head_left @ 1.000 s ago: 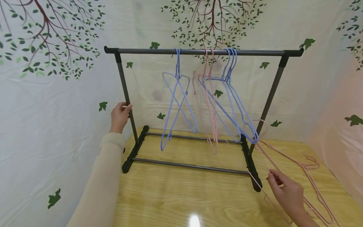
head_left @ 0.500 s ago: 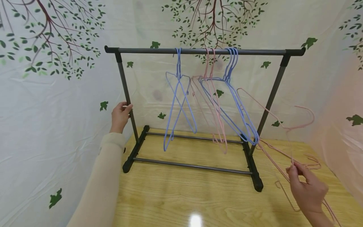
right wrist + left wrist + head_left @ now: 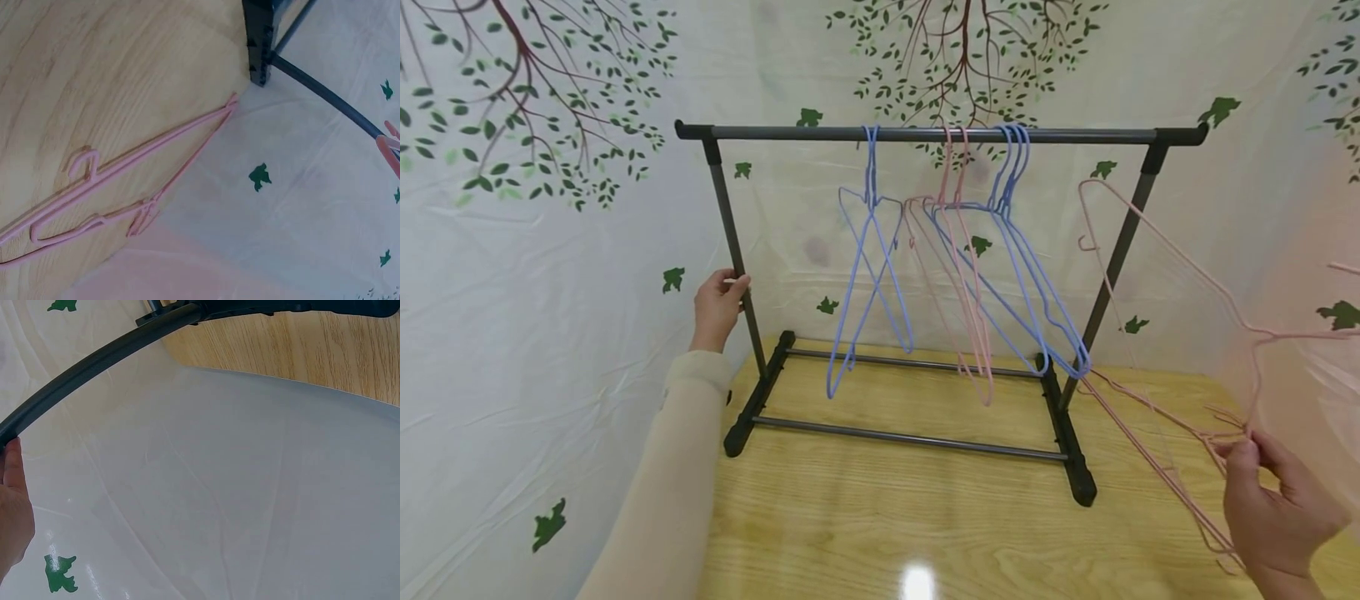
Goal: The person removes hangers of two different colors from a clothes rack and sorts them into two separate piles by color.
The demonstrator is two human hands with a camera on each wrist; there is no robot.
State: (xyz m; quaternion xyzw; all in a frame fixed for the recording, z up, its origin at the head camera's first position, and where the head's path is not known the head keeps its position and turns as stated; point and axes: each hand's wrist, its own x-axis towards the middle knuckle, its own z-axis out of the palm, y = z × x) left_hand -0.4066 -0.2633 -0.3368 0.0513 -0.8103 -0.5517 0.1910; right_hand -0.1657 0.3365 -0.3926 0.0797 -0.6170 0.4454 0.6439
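Pink, thin and angular, a clothes hanger (image 3: pixel 1264 336) slants across the right of the frame, its hook running to the right edge and one shoulder rising to the upper right. The right hand (image 3: pixel 1281 504), at the lower right, has its grip pinched between thumb and fingers on this hanger, below the neck. The shoulder crosses the right post (image 3: pixel 1123 250) in the head view; whether they touch cannot be told.

At centre left, the left hand (image 3: pixel 718 308) grasps the left post (image 3: pixel 726 221) of a dark garment rack (image 3: pixel 790 133), thumb toward the camera, a pale sleeve (image 3: pixel 677 450) below it. The rack stands upright on the wood-grain bench (image 3: pixel 880 517), its black feet (image 3: pixel 1071 454) joined by two low rails (image 3: pixel 910 438).

The top bar carries blue hangers (image 3: pixel 871 187) left of centre, two pink ones near the middle and a cluster of blue ones just right of those, slanting toward the right post. More pink hangers (image 3: pixel 92 177) lie overlapping on the bench at the lower right. Behind everything hangs a whitish sheet (image 3: pixel 550 333) printed with green leaves and branches.
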